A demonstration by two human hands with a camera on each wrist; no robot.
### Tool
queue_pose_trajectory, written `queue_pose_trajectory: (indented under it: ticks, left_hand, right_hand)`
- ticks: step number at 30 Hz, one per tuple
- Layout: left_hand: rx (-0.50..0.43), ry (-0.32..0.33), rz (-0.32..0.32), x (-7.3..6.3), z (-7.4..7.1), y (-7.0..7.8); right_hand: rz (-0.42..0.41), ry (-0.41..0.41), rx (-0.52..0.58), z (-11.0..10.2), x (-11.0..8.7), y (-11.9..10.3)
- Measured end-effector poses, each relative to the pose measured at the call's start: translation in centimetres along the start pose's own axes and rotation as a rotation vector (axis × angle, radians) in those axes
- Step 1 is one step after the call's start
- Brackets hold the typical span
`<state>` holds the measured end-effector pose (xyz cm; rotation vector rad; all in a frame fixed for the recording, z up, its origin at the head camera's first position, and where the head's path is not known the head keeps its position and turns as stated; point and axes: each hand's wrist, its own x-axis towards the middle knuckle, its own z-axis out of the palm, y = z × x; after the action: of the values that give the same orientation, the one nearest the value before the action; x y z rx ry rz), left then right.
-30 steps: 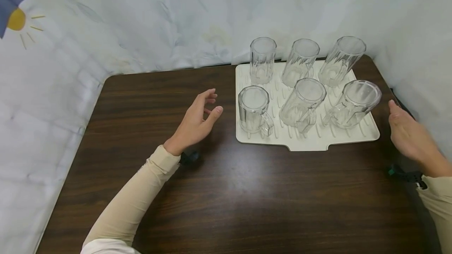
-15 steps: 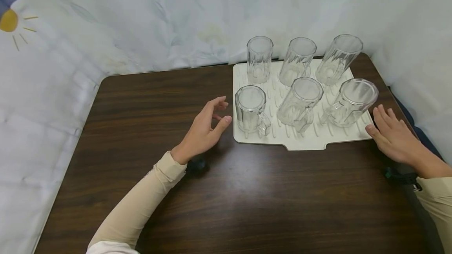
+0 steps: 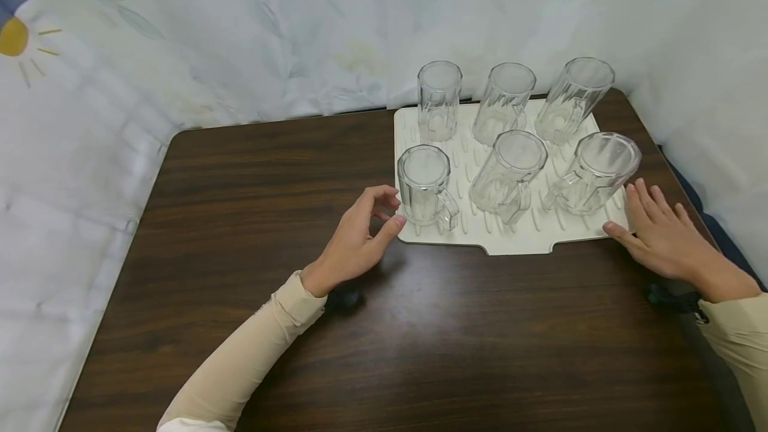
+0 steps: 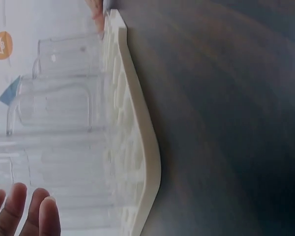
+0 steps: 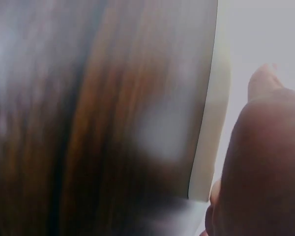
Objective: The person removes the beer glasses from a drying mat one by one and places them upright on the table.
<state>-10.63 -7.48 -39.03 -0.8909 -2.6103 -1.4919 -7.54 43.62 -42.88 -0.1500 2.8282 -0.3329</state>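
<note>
Reaching for both ends of the tray [image 3: 519,245] looks like the step in hand. It sits on the table [image 3: 288,205], toward the back right, with six mugs [image 3: 509,172] on it in two rows. The left hand [image 3: 355,239] is just beside the tray's left edge, near the front left mug [image 3: 423,185], its fingers softly bent and holding nothing. The right hand [image 3: 672,239] is spread at the front right corner, hiding it, and grasps nothing. I can't tell if either hand touches the tray. The next move seems to call for a firm, even hold on both sides, so no mug tips. A second ago both hands were farther out. The mugs keep their spots.
</note>
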Motion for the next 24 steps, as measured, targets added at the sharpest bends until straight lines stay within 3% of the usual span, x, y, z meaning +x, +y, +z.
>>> queue_pose_trajectory:
  ticks: [17, 24]
  left_hand:
    - [-0.032, -0.080, 0.006, -0.3, 2.5, -0.1]
    - [-0.055, -0.104, 0.043, -0.3, 3.6, -0.2]
  right_hand:
    - [0.042, -0.018, -0.042, -0.1, 0.0, -1.1]
    - [0.043, -0.018, -0.044, 0.0, 0.1, -1.1]
